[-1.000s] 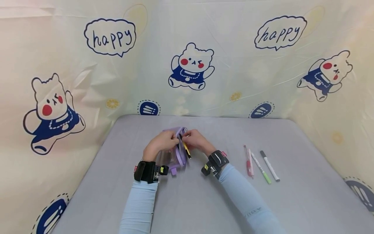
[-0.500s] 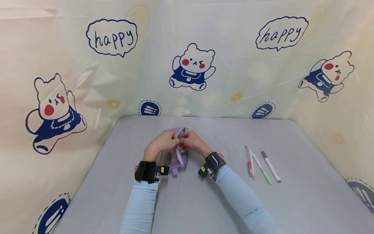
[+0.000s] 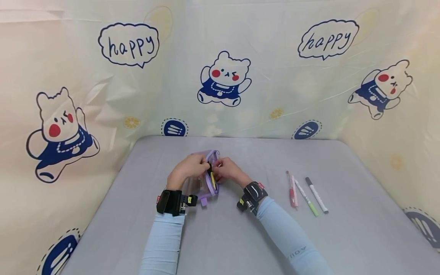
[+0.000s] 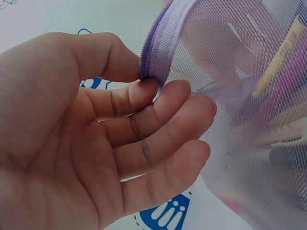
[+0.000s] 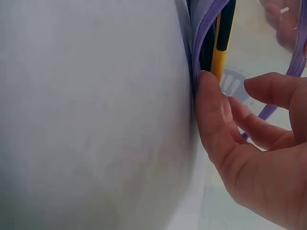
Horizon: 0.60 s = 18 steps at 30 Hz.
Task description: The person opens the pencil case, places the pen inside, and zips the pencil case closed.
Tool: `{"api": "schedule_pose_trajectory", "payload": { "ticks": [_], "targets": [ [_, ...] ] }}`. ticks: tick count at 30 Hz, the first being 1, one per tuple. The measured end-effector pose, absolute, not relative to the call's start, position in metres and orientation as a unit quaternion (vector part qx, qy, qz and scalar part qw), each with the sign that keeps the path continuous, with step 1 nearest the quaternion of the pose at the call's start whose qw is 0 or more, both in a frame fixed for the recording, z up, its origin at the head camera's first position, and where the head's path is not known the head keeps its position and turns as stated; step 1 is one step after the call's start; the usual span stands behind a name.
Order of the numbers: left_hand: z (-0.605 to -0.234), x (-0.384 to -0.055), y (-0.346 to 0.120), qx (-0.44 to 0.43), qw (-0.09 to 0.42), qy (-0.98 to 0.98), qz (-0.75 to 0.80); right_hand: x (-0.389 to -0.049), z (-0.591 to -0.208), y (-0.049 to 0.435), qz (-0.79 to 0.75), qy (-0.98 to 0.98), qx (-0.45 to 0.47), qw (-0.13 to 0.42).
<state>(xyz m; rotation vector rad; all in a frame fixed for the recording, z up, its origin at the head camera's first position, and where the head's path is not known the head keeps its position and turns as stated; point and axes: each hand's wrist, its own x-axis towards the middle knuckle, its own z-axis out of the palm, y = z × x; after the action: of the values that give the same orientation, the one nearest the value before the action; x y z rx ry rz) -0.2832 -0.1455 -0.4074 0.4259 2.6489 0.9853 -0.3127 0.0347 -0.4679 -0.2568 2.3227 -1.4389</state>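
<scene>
A purple-trimmed mesh pencil case (image 3: 197,186) lies on the table with its zipped mouth apart. My left hand (image 3: 188,168) pinches the purple zipper edge (image 4: 160,48) between thumb and forefinger; its other fingers rest against the mesh. Through the mesh, yellow and magenta items show in the left wrist view. A black-and-yellow pen (image 5: 221,48) sits in the mouth of the case. At the mouth, my right hand (image 3: 228,170) touches the zipper rim with one digit, while another stands apart from it with a gap between. The pen's far end is hidden.
To the right on the grey table (image 3: 261,236) lie a pink pen (image 3: 293,193), a white pen with a green end (image 3: 307,198) and a white marker with a grey cap (image 3: 317,195). A printed curtain (image 3: 268,84) stands behind the table.
The black-and-yellow pen, earlier held by my right hand and jutting from the case, now lies within its mouth. My right hand has drawn slightly back; my left keeps its hold.
</scene>
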Motion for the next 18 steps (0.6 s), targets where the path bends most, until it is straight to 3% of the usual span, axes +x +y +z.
{"api": "schedule_pose_trajectory", "payload": {
  "ticks": [9, 18],
  "targets": [
    [-0.408, -0.285, -0.146, 0.142, 0.139, 0.918, 0.343, -0.3, -0.441, 0.064, -0.453, 0.868, -0.117, 0.167],
    [-0.407, -0.284, -0.149, 0.164, 0.128, 0.919, 0.335, -0.285, -0.425, 0.12, -0.333, 0.917, -0.134, 0.174]
  ]
}}
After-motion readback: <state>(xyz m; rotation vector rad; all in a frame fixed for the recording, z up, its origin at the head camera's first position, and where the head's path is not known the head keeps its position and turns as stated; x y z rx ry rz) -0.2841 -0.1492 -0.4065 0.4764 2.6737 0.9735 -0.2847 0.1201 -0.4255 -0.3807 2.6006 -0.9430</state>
